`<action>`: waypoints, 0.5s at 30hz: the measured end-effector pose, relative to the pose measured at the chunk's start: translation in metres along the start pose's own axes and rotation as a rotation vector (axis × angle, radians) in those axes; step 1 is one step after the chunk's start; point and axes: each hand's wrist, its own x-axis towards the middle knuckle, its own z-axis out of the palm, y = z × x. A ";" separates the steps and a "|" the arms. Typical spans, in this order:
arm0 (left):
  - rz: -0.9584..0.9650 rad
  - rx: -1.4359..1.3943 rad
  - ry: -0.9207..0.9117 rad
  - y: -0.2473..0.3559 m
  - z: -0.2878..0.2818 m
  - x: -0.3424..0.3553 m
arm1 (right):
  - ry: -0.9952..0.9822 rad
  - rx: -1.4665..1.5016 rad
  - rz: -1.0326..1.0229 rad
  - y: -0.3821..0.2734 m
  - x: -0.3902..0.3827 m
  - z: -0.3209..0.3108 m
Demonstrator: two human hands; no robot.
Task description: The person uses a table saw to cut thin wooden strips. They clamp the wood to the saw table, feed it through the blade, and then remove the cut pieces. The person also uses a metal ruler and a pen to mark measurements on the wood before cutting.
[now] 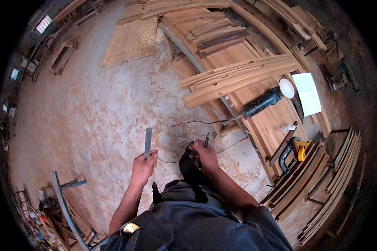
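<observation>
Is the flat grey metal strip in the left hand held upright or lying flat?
Upright: the flat grey metal strip rises from the left hand, which grips its lower end.

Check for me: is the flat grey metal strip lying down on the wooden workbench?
No, the left hand holds the flat grey metal strip upright over the dusty floor, well away from the wooden workbench.

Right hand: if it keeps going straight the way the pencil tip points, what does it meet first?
The right hand holds a dark pencil pointing up-frame. Continuing that line, it would probably first meet the thin cable running across the floor, then the stacked wooden strips on the workbench. Depth is unclear, so it may pass above the cable.
</observation>
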 end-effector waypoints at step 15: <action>-0.030 -0.020 -0.120 0.079 0.101 0.187 | 0.174 0.106 -0.028 -0.087 0.104 0.009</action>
